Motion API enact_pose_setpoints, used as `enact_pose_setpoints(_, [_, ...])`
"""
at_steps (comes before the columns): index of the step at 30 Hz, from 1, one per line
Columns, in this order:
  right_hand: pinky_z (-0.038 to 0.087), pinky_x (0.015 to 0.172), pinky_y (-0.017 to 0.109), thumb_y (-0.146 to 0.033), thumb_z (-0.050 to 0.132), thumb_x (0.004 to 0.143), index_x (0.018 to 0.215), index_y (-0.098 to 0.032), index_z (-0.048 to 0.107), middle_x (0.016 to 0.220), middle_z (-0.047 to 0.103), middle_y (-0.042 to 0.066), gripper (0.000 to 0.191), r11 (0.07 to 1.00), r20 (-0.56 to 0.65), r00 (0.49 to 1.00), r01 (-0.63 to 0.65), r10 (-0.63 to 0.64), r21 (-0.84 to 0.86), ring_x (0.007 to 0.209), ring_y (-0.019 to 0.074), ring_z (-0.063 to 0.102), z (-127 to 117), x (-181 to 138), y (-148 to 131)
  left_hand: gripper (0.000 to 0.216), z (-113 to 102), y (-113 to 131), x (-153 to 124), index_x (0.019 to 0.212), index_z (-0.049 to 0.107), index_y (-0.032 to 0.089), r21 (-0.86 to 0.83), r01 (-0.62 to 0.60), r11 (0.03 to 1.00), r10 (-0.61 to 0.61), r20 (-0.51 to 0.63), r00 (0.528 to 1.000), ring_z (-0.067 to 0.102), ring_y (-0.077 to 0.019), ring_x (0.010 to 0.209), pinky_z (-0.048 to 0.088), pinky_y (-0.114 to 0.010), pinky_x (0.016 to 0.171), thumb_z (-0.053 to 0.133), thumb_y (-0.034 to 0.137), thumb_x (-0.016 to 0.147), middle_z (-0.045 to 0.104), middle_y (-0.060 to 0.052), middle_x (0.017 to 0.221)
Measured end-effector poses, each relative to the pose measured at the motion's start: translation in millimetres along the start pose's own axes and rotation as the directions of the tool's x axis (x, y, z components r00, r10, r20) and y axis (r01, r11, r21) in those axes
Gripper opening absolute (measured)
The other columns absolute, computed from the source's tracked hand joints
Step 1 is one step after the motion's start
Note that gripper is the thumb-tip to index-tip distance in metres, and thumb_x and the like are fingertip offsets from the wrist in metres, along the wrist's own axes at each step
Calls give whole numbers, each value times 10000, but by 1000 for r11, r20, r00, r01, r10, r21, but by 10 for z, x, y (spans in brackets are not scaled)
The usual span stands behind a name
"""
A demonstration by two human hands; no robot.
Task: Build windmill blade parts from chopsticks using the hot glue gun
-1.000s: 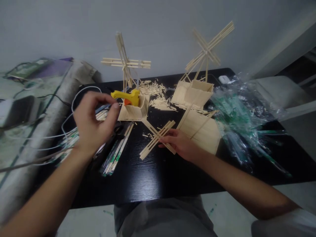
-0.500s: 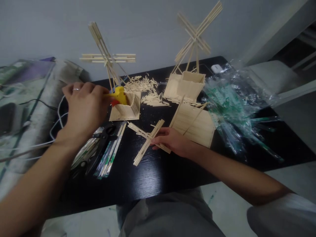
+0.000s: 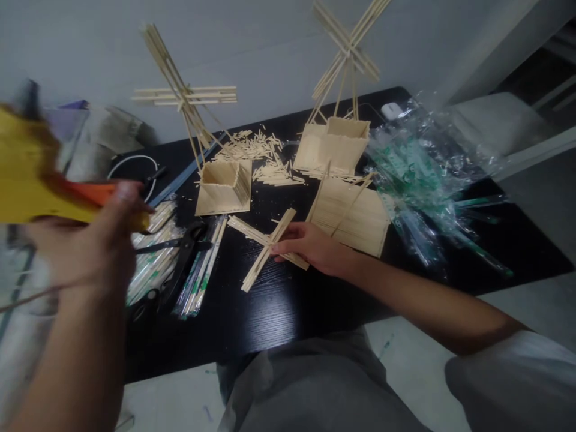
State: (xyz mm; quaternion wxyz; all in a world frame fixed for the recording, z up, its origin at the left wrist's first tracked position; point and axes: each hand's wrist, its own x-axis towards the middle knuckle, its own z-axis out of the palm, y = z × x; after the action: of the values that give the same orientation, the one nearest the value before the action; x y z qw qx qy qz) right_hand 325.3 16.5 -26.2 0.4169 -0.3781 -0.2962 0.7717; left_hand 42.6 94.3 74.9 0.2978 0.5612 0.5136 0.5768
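Note:
My left hand [image 3: 96, 252] is wrapped round a yellow glue gun [image 3: 22, 171] with an orange-red trigger, raised at the left edge of the view; part of the gun lies outside the frame. Between the thumb and fingers of my right hand [image 3: 312, 246] is a small cross of thin wooden sticks [image 3: 255, 270], low over the black table [image 3: 288, 324]. Just behind that hand lies a flat stick panel [image 3: 360, 225] with two thin sticks upon it. Two stick windmills stand farther back, the left one with a square box [image 3: 231, 192] at its foot, the right one with a similar box [image 3: 351, 150].
Short cut stick pieces [image 3: 256, 147] are heaped between the windmills. Torn plastic wrappers [image 3: 418, 186] cover the right side. Wrapped chopsticks [image 3: 204, 270] and black-handled pliers [image 3: 182, 264] lie at the left front. A small white case [image 3: 391, 110] sits at the back.
My left hand has lifted the glue gun from the left windmill's box and swung it left, toward me. My right hand still holds the cross in nearly the same place.

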Motion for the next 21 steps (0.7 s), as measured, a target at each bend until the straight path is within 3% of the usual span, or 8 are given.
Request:
enact_pose_setpoints(1, [648,780,264,-231,1006,611,834,-169,807,886,810,30,306,1000,-2,1000,2,-2,3,819,150,751,3,0,3,482,45,-24,-67,791,609,211,-63,-30,998,25,-73,997,544,-125,570,518,-321,569,991,432,597,605,64,678])
enact_pose_setpoints(4, [656,786,267,-243,1012,602,835,-170,801,888,811,32,323,1000,-7,1000,-9,9,20,827,152,753,8,3,9,382,180,-32,-284,765,658,203,-206,54,977,-60,-23,998,585,-140,550,507,-290,472,983,295,586,639,56,653])
enact_pose_setpoints(7, [667,803,278,-260,1009,625,860,-170,809,916,814,37,321,1000,-13,1000,-10,10,19,833,154,756,3,11,10,317,257,-16,-460,854,748,192,-245,179,953,-153,121,981,549,-125,481,414,-244,381,950,241,614,627,44,598])
enact_pose_setpoints(12, [682,827,290,-283,1011,650,897,-164,818,965,825,46,335,999,-34,999,4,-3,32,835,154,766,-11,26,8,303,326,-109,-668,840,716,196,-304,418,856,-319,326,890,485,-114,417,396,-234,356,942,322,681,532,49,517])
enact_pose_setpoints(17, [687,871,307,-299,1019,649,899,-172,819,976,829,43,345,1000,-47,999,17,-16,19,867,163,776,-15,15,-4,322,391,-250,-831,855,656,221,-291,426,857,-293,405,866,453,-111,397,404,-261,392,912,407,800,516,64,499])
enact_pose_setpoints(21, [678,949,337,-312,1018,657,912,-174,822,1014,833,47,350,1000,-58,998,20,-20,6,914,175,782,-18,-6,-32,312,371,-354,-880,906,683,218,-245,389,888,-281,380,881,513,-106,441,416,-261,445,935,371,803,573,65,551])
